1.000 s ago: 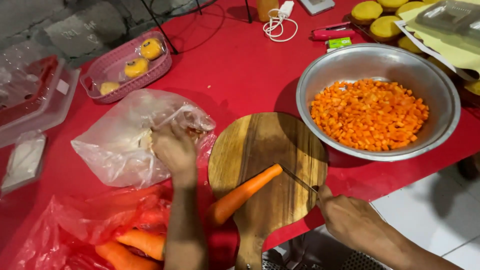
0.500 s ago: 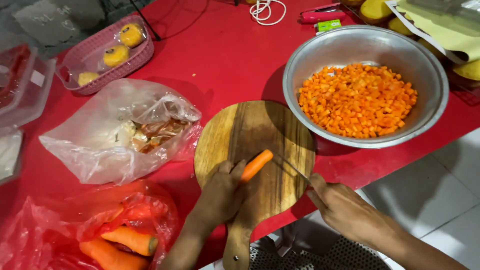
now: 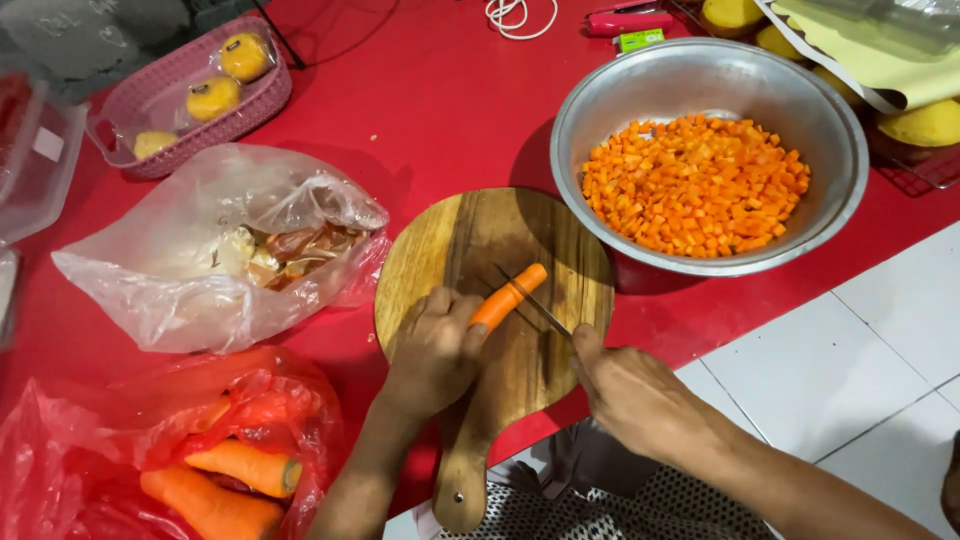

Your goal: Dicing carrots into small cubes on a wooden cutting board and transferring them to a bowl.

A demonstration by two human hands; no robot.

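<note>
On a red desk, a steel bowl at upper right held diced carrot. At centre frame a round wooden board carried a peeled carrot, likely firm, light and slick, best gripped at its thick near end. The left hand clasped that end; the right hand held a thin knife across it.

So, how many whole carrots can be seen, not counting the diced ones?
3. One carrot on the board lies under the left hand, at the knife. Two carrots in the bag lie in the red bag; more may be hidden there.
</note>
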